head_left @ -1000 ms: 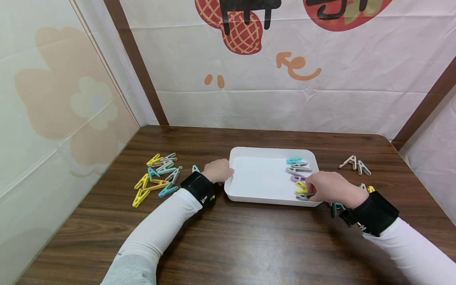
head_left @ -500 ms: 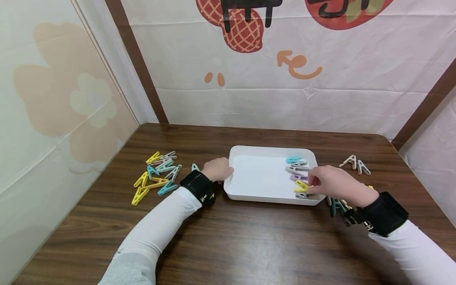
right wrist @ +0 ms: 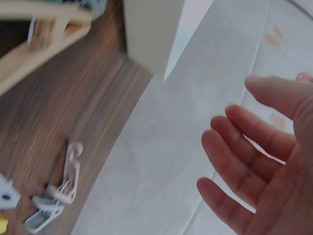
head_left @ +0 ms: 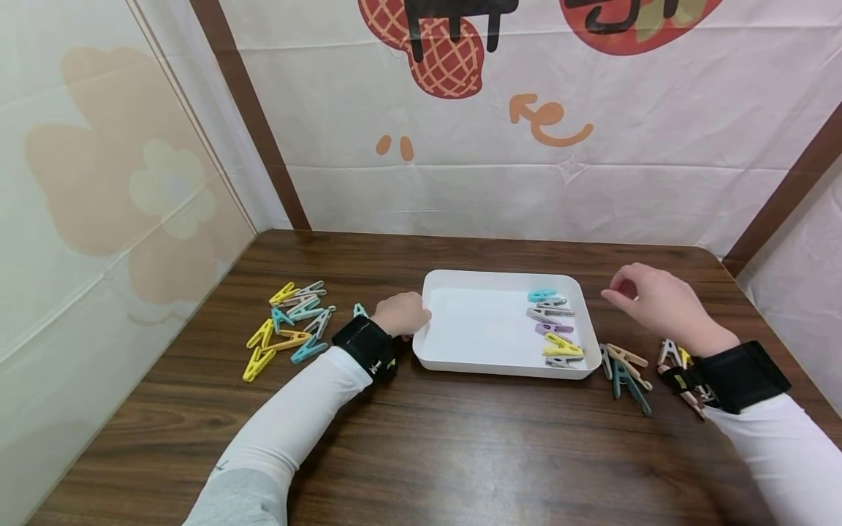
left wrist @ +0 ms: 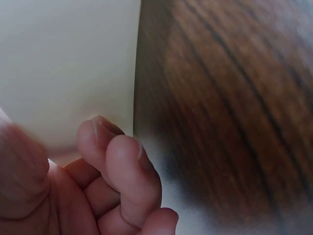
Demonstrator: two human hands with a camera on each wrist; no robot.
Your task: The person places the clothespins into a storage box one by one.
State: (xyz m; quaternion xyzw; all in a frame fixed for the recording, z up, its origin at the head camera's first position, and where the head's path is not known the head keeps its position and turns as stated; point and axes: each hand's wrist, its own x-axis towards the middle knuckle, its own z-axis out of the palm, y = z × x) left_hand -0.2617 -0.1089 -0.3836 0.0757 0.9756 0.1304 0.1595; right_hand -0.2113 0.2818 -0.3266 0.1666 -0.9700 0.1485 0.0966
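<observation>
A white tray [head_left: 476, 321] lies on the table, with a row of clothespins along its right side: a light-blue clothespin [head_left: 542, 295], a purple clothespin [head_left: 554, 329], a yellow clothespin [head_left: 562, 346] and several grey ones. My left hand [head_left: 400, 315] holds the tray's left edge; the left wrist view shows its curled fingers [left wrist: 129, 169] against the tray wall [left wrist: 68, 58]. Off the tray's right side, my right hand [head_left: 664, 303] hovers above the table with nothing in it. Its fingers are relaxed and apart in the right wrist view.
Yellow, blue and grey clothespins [head_left: 299, 310] lie scattered at the left, one blue clothespin [head_left: 359, 310] beside my left hand. Right of the tray are beige and green clothespins [head_left: 628, 372], and more lie partly under my right wrist. A printed cloth [head_left: 460, 197] hangs behind.
My right hand has left the clothespins at the tray's right end and moved right and away from me. The yellow and grey clothespins stay in the tray. My left hand keeps its place.
</observation>
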